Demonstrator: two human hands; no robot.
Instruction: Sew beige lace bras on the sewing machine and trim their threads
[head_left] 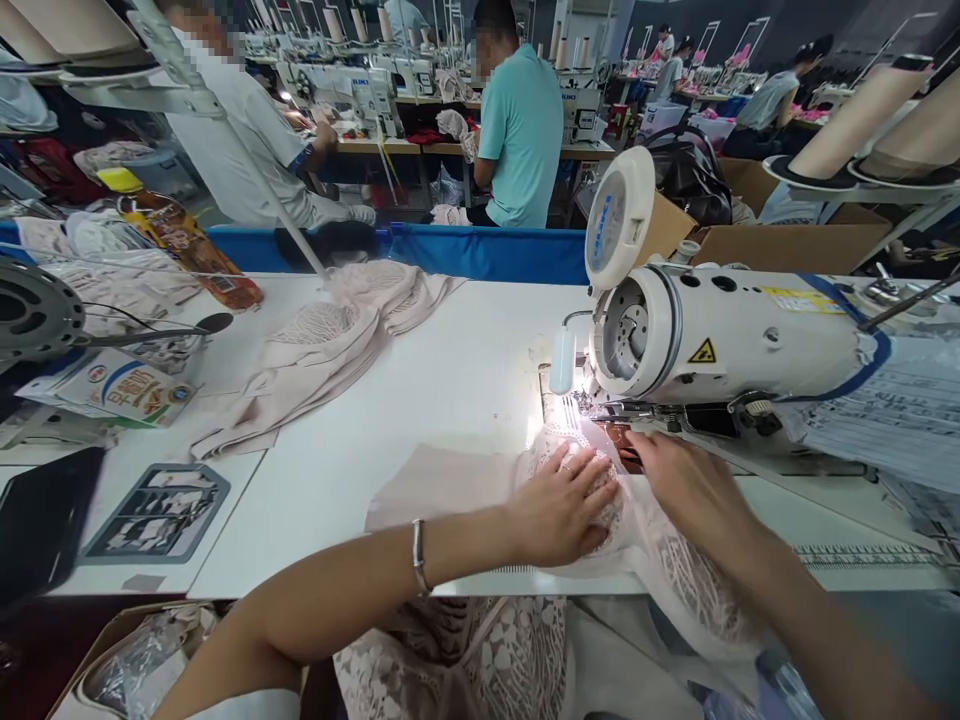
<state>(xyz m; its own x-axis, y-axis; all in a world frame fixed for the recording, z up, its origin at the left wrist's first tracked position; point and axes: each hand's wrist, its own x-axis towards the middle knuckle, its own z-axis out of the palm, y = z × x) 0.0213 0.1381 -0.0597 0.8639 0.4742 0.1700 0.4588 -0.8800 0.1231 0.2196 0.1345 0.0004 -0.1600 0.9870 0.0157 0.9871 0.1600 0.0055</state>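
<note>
Pale pink lace fabric (442,490) lies under the needle area of a white sewing machine (757,325). My left hand (566,505) rests flat on its lace part, fingers spread. Close to the lit presser foot, my right hand (686,480) has its fingers bent at the fabric's right edge and seems to pinch it; the fingertips are partly hidden. The fabric trails down past my right wrist over the table's front edge. More pink lace material (517,650) hangs at my lap.
Another pink lace garment piece (322,340) lies left on the white table (495,340). Around it are a drink bottle (191,245), a printed box (112,388), a dark tablet-like object (52,520) and a grey-framed card (159,512). Thread cones (862,115) stand right. Co-workers sit beyond the blue cloth (480,252).
</note>
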